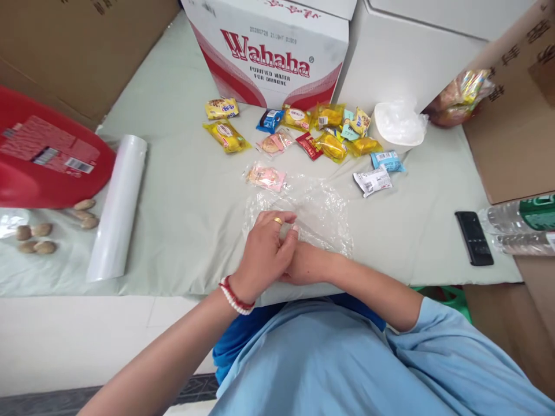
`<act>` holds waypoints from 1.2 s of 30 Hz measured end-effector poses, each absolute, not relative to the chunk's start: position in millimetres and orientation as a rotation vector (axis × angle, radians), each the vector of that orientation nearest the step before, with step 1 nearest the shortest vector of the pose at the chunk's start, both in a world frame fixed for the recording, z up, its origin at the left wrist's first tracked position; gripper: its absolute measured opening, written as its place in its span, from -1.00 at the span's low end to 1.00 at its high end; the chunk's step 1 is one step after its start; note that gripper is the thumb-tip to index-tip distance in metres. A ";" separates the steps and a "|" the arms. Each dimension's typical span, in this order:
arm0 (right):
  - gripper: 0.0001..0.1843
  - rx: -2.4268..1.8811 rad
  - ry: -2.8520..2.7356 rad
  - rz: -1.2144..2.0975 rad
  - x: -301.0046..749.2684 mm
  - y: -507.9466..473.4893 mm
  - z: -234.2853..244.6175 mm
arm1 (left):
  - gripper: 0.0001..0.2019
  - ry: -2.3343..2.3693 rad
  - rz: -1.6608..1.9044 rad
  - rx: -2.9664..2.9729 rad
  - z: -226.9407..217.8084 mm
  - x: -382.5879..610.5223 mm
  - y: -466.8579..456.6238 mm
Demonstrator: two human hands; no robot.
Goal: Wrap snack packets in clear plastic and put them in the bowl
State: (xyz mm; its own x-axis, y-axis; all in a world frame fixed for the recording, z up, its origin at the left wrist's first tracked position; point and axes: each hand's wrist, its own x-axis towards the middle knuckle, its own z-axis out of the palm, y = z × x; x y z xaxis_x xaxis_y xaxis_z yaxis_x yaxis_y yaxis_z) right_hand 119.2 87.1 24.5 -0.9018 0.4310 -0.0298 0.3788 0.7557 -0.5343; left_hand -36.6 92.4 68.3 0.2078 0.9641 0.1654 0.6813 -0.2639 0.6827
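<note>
My left hand (267, 245), with a gold ring and a red and white bracelet, lies across my right hand (299, 263), its fingers curled round it and its thumb on top. My right hand is mostly covered, so its fingers are hidden. Both hands rest at the near edge of a clear plastic bag (323, 211) spread flat on the table. A pink-wrapped cracker packet (266, 176) lies at the bag's far left corner. Beyond it is another pink-wrapped packet (276, 141), beside a small red packet (309, 145).
Several yellow snack packets (226, 136) and a white bowl (396, 130) line the back, before a Wahaha carton (277, 55). To the left are a plastic roll (119, 208), a red container (52, 150) and walnuts (41, 230). A black phone (474, 238) and bottles (505, 216) lie right.
</note>
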 end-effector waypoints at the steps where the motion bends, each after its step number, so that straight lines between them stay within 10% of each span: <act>1: -0.57 -0.675 -2.860 0.851 119.0 86.2 25.8 | -0.69 1.491 0.787 2.008 62.0 -31.1 91.9; 9: -0.67 -0.743 -2.510 1.100 156.8 124.9 46.1 | -0.44 1.739 0.501 2.307 0.9 -58.6 121.3; 18: -0.65 -1.781 -2.200 0.109 180.1 344.3 57.6 | -0.29 1.680 0.437 2.339 4.5 -55.4 117.1; 36: -0.51 -1.361 -2.877 0.097 121.1 347.7 45.2 | -0.34 1.702 0.424 2.360 4.7 -54.8 117.8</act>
State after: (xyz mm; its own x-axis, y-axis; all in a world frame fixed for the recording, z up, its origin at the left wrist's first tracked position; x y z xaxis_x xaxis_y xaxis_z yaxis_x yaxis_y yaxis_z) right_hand 121.1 347.7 45.2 -0.6340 0.7706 -0.0647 0.7732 0.6330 -0.0366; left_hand -54.8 117.8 4.7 0.2954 0.9486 0.1134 0.8908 -0.3164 0.3261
